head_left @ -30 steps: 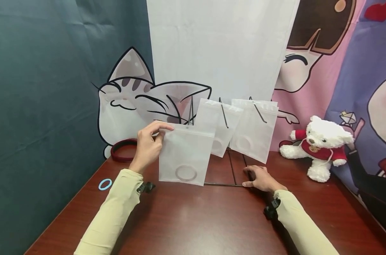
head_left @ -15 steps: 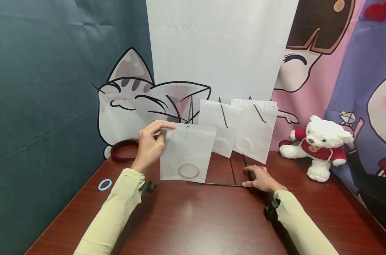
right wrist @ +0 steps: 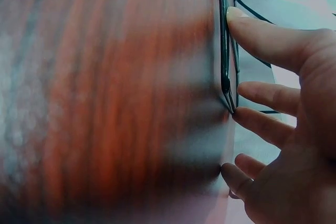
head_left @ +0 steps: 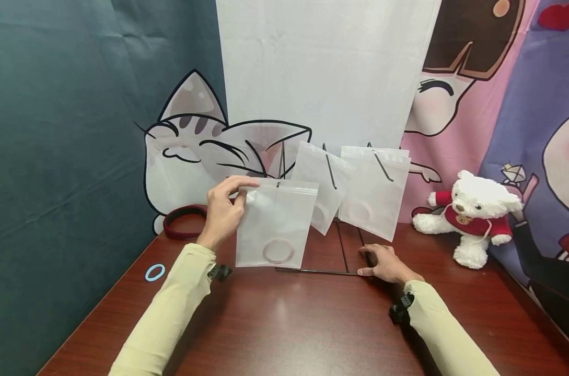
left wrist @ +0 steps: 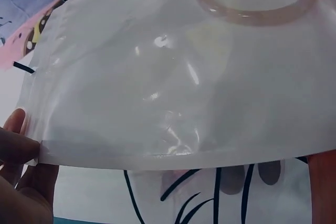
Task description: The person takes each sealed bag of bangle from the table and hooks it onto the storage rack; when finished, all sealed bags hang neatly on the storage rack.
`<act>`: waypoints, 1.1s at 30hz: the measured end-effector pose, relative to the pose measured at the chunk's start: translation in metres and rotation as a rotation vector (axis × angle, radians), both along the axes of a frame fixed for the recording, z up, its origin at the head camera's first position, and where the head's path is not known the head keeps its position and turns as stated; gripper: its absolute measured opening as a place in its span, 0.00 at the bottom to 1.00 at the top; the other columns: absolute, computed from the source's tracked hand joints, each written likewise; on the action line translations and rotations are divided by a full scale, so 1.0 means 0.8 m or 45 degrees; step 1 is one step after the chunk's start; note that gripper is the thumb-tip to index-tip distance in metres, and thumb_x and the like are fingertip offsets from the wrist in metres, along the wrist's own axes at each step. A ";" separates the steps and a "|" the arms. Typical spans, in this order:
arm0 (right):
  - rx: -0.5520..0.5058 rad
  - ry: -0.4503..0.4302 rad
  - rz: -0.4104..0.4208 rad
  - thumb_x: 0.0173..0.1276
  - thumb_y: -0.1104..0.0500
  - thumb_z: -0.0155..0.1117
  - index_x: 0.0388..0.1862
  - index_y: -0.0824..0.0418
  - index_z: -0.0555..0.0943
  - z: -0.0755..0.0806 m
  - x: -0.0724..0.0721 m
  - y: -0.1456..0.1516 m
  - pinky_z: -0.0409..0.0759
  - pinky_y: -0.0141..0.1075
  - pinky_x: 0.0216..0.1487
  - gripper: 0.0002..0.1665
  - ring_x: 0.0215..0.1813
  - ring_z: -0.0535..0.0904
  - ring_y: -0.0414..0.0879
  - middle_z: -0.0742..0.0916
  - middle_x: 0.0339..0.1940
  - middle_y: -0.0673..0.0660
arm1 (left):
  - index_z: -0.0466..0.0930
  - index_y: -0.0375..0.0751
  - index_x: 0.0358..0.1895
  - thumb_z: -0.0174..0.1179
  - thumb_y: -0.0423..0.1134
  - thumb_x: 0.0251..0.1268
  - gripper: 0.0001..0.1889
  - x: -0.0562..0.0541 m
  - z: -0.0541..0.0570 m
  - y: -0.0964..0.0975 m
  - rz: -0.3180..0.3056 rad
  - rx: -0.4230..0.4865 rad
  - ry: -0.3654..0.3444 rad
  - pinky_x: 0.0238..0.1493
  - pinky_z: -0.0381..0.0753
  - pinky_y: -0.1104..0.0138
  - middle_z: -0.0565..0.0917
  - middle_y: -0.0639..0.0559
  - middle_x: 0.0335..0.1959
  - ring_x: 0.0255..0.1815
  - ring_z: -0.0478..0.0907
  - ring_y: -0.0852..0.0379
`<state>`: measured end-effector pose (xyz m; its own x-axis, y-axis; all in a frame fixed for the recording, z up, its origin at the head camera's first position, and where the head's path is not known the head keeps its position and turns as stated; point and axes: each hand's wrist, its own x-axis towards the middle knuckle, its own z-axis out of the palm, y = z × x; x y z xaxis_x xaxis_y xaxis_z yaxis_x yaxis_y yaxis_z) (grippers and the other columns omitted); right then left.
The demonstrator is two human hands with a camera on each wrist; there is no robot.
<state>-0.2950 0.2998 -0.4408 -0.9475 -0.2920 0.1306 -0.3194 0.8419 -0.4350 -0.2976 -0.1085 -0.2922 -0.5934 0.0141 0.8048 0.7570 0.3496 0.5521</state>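
Note:
My left hand (head_left: 225, 209) pinches the upper left corner of a translucent zip bag (head_left: 277, 222) between thumb and fingers. A pale pinkish ring (left wrist: 257, 17) lies inside the bag, near its bottom. The dark tip of a hook (left wrist: 23, 67) pokes through the bag's top strip in the left wrist view. On the table, my right hand (head_left: 385, 262) touches the front right corner of the black wire rack base (head_left: 328, 272). In the right wrist view its thumb (right wrist: 262, 32) presses along the wire, and the other fingers are extended, fairly straight.
Two similar bags, a middle one (head_left: 319, 183) and a right one (head_left: 375, 193), hang on the rack's other hooks. A light blue ring (head_left: 154, 272) and a dark red hoop (head_left: 183, 233) lie at left. A white teddy bear (head_left: 472, 216) sits at right.
The held bag has shifted slightly right, and the hook tip now shows at its top strip. The middle hanging bag swings and tilts. My right hand stays put.

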 end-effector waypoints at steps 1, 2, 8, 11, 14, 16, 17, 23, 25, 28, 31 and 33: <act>0.006 0.001 0.004 0.54 0.52 0.79 0.62 0.70 0.77 0.000 0.001 0.000 0.58 0.63 0.67 0.40 0.69 0.66 0.74 0.78 0.65 0.74 | 0.90 0.45 0.40 0.51 0.17 0.64 0.21 -0.003 0.000 0.000 0.004 -0.009 -0.003 0.50 0.76 0.79 0.89 0.51 0.44 0.50 0.83 0.58; 0.005 -0.001 0.001 0.54 0.52 0.79 0.62 0.70 0.77 0.000 0.001 0.000 0.58 0.63 0.68 0.40 0.69 0.66 0.73 0.78 0.65 0.74 | 0.90 0.45 0.41 0.51 0.18 0.64 0.21 -0.006 0.000 0.001 0.013 -0.022 -0.006 0.50 0.76 0.78 0.89 0.51 0.44 0.50 0.83 0.58; 0.003 -0.016 -0.003 0.56 0.53 0.78 0.63 0.71 0.76 0.002 0.001 0.002 0.57 0.64 0.68 0.40 0.70 0.64 0.75 0.77 0.66 0.75 | 0.89 0.44 0.44 0.51 0.20 0.66 0.19 -0.032 0.002 0.003 0.054 -0.106 -0.034 0.56 0.80 0.66 0.88 0.50 0.47 0.52 0.83 0.57; 0.000 -0.027 -0.003 0.56 0.53 0.78 0.63 0.71 0.76 0.003 0.002 0.001 0.57 0.65 0.68 0.40 0.70 0.63 0.75 0.77 0.66 0.75 | 0.88 0.43 0.46 0.50 0.21 0.67 0.19 -0.045 0.005 0.005 0.066 -0.142 -0.058 0.56 0.81 0.61 0.87 0.48 0.48 0.52 0.83 0.55; 0.000 -0.036 -0.004 0.56 0.53 0.78 0.64 0.71 0.76 0.003 0.002 0.000 0.57 0.65 0.69 0.40 0.70 0.63 0.74 0.76 0.67 0.75 | 0.87 0.43 0.48 0.50 0.21 0.66 0.19 -0.056 0.010 0.009 0.091 -0.183 -0.076 0.48 0.80 0.66 0.87 0.48 0.50 0.47 0.82 0.54; 0.007 -0.037 -0.004 0.56 0.53 0.78 0.64 0.71 0.76 0.004 0.002 -0.001 0.57 0.65 0.69 0.40 0.70 0.63 0.75 0.76 0.67 0.75 | 0.87 0.43 0.49 0.50 0.21 0.64 0.20 -0.065 0.013 0.011 0.111 -0.211 -0.087 0.42 0.75 0.68 0.87 0.48 0.50 0.42 0.80 0.53; 0.010 -0.036 -0.003 0.56 0.53 0.78 0.64 0.70 0.76 0.004 0.002 -0.001 0.57 0.65 0.68 0.40 0.70 0.63 0.75 0.76 0.67 0.75 | 0.86 0.42 0.50 0.51 0.21 0.62 0.20 -0.069 0.015 0.012 0.116 -0.221 -0.094 0.42 0.74 0.68 0.87 0.48 0.51 0.40 0.79 0.52; 0.005 -0.032 -0.003 0.56 0.53 0.78 0.63 0.70 0.76 0.004 0.001 0.000 0.58 0.65 0.68 0.40 0.70 0.63 0.75 0.76 0.66 0.75 | 0.83 0.42 0.58 0.56 0.27 0.61 0.21 -0.090 0.022 0.018 0.102 -0.292 -0.181 0.65 0.72 0.56 0.83 0.48 0.60 0.59 0.79 0.48; 0.001 -0.038 -0.005 0.56 0.53 0.78 0.63 0.70 0.76 0.004 0.002 0.000 0.58 0.66 0.68 0.40 0.70 0.63 0.75 0.76 0.67 0.74 | 0.81 0.43 0.60 0.57 0.28 0.61 0.23 -0.095 0.023 0.020 0.095 -0.316 -0.217 0.70 0.69 0.53 0.81 0.48 0.63 0.68 0.75 0.49; 0.001 -0.042 -0.009 0.56 0.52 0.78 0.64 0.69 0.76 0.003 0.001 0.000 0.59 0.66 0.68 0.40 0.70 0.62 0.75 0.76 0.67 0.74 | 0.79 0.44 0.63 0.57 0.29 0.61 0.25 -0.100 0.023 0.020 0.091 -0.340 -0.268 0.70 0.70 0.52 0.79 0.49 0.67 0.70 0.73 0.49; 0.011 -0.032 -0.008 0.56 0.53 0.79 0.63 0.69 0.76 0.002 0.001 0.000 0.59 0.65 0.68 0.40 0.70 0.63 0.75 0.76 0.67 0.74 | 0.77 0.46 0.65 0.57 0.29 0.61 0.26 -0.104 0.021 0.019 0.092 -0.362 -0.309 0.69 0.70 0.52 0.77 0.49 0.69 0.70 0.72 0.48; 0.019 -0.029 -0.009 0.55 0.53 0.79 0.63 0.69 0.76 0.003 0.001 0.000 0.59 0.65 0.68 0.40 0.69 0.64 0.75 0.76 0.67 0.74 | 0.76 0.47 0.66 0.57 0.30 0.61 0.27 -0.107 0.019 0.018 0.095 -0.373 -0.328 0.70 0.69 0.51 0.76 0.49 0.70 0.72 0.71 0.48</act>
<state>-0.2946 0.2997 -0.4387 -0.9522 -0.2871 0.1046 -0.3036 0.8504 -0.4297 -0.3830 -0.0942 -0.2770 -0.7835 0.1706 0.5975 0.5733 0.5693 0.5893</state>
